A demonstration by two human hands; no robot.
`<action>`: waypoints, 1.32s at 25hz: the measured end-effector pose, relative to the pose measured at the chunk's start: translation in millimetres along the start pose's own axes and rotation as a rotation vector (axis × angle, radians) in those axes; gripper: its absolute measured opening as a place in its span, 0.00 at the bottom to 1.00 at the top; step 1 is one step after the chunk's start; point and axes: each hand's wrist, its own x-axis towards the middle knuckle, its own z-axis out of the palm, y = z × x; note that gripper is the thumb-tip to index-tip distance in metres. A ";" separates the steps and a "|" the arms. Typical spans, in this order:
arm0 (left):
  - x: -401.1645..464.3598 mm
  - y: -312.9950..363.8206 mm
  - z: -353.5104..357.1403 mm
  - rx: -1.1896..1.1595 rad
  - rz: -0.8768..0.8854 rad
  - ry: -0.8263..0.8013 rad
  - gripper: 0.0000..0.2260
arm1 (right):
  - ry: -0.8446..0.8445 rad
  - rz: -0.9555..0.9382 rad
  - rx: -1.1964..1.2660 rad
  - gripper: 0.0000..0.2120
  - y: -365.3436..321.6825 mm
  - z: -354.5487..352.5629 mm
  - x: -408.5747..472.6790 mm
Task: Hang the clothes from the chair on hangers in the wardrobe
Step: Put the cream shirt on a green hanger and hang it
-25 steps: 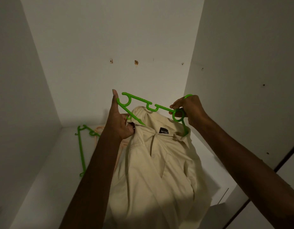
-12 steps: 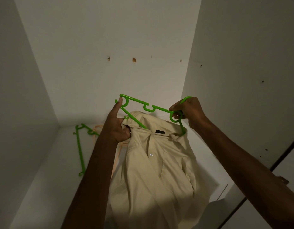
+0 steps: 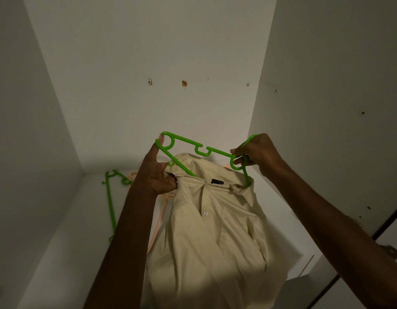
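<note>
Setting: the inside of a white wardrobe (image 3: pixel 148 52), seen from above and dimly lit, its back panel marked by a row of small drill holes (image 3: pixel 184 83).
Shirt: a cream button-up shirt with a black neck label (image 3: pixel 211 237) hangs in mid-frame above the wardrobe floor, collar on the far side, body falling toward the near edge of the picture.
Hanger in use: a bright green plastic hanger with looped ends (image 3: pixel 193 147) is held above the collar; its two sloping arms run down into the neck opening, and its ridged bar with a small notch lies across the top.
Left hand: the left hand (image 3: pixel 158 175) bunches the shirt's left shoulder cloth in curled fingers, while the thumb reaches up to touch the hanger's left loop.
Right hand: the right hand (image 3: pixel 257 156) pinches the hanger's right loop, fingers curled round the plastic, a green curve showing above the knuckles.
Spare hangers: a second green plastic hanger (image 3: pixel 110 204) lies flat on the wardrobe floor at left, and a pale peach plastic hanger (image 3: pixel 158 216) lies just beside it, partly hidden behind the left forearm and the shirt.
Edge of frame: a metal hinge (image 3: pixel 391 252) shows at the near right.
</note>
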 end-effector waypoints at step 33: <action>56.7 -131.5 -34.2 1.009 0.636 0.477 0.06 | -0.200 0.097 0.069 0.07 72.7 64.8 67.7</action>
